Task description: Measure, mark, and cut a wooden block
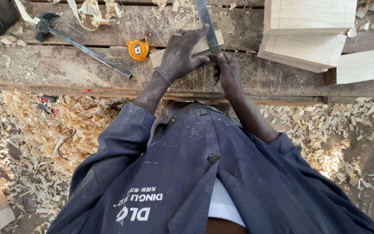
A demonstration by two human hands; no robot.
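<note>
A small pale wood block (195, 48) is seen lying on the worn wooden workbench (66, 69), near the middle of its width and close to the front edge. The block is pressed down by the left hand (180, 56), which is spread flat over it with the fingers extended toward the far side; a ring is worn on one finger and a thin bracelet at the wrist. A metal try square (208, 26) is laid across the block, its blade running away from the person toward the top of the view; the blade is touched by the left fingertips.

The right hand (228, 73) is held just beside the square, its fingers closed narrowly around a slim marking tool (232, 54), the tip of which is set against the block next to the blade. What kind of tool it is cannot be told.

An orange tape measure (138, 48) is noted just left of the block. A black hammer (72, 41) is laid further left, its handle slanting toward the bench front. Larger pale wood pieces (308, 39) are stacked at the right of the bench, well apart from the hands. Wood shavings (44, 125) are heaped on the ground below the bench. A dark blue work jacket (187, 173) is worn.
</note>
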